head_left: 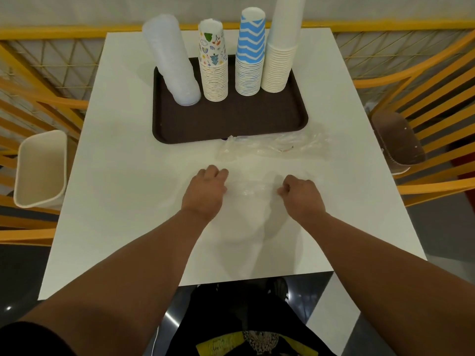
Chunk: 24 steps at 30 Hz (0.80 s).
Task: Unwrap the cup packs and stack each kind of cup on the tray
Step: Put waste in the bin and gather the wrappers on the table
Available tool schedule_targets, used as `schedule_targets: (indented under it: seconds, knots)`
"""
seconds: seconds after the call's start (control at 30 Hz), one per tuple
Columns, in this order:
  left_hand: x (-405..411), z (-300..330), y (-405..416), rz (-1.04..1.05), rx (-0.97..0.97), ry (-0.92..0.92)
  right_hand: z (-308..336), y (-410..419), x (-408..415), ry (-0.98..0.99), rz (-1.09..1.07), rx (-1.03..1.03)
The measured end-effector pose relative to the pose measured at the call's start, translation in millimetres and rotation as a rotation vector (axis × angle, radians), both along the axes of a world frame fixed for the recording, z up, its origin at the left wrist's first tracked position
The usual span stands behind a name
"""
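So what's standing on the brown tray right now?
Four upside-down stacks stand on the tray: clear plastic cups, doodle-print cups, blue zigzag cups, plain white cups. The tray's far edge is hidden behind them.

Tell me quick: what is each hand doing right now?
Left hand: fingers curled, gripping one end of the clear plastic wrapper on the table.
Right hand: pinching the wrapper's other end.
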<state>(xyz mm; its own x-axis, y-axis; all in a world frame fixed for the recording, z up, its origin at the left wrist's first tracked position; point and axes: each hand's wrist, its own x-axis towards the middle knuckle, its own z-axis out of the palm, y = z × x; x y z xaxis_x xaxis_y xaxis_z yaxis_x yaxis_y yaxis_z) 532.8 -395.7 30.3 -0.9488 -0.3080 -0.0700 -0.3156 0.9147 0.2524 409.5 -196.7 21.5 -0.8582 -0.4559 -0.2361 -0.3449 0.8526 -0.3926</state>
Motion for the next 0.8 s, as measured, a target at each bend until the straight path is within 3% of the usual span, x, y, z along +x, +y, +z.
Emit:
schedule_targets:
  seconds: [0.07,0.13,0.2,0.3,0.4,0.43,0.5,0.53,0.6,0.67,0.8]
  knots:
    - [2.2,-9.4,5.8,-0.246,-0.086,0.058,-1.6,-1.2,1.4,0.021,0.022,0.003]
    - [8.9,-16.4,15.3,-0.389,-0.103,-0.125,-0.8,0.3,0.6,0.068,0.062,0.066]
    - [15.0,-22.3,16.5,-0.371,-0.102,-0.298,2.6,9.5,-9.2,0.147,0.071,0.200]
    - [15.3,-20.9,13.6,-0.383,-0.118,-0.322,15.6,41.9,-34.7,0.184,-0.216,0.346]
    - [12.7,-14.6,14.6,-0.380,-0.101,-0.356,25.2,54.1,-41.5,0.256,-0.524,0.220]
    - [13.0,-14.4,15.7,-0.379,-0.094,-0.353,23.7,45.2,-32.8,0.359,-0.473,0.081]
    - [13.2,-14.0,17.7,-0.366,-0.074,-0.346,19.7,18.1,-2.7,0.467,-0.153,-0.177]
    - [12.6,-12.9,17.6,-0.364,-0.076,-0.348,15.2,2.4,16.4,0.414,0.072,-0.237]
    - [11.9,-9.1,18.0,-0.366,-0.070,-0.352,5.8,-20.4,52.9,0.139,0.454,-0.115]
    - [13.5,-8.9,14.5,-0.393,-0.064,-0.349,-3.5,-22.1,66.5,-0.047,0.530,0.065]
    - [25.3,-11.1,-12.6,-0.404,-0.023,-0.307,-17.5,8.4,44.4,0.023,0.411,0.210]
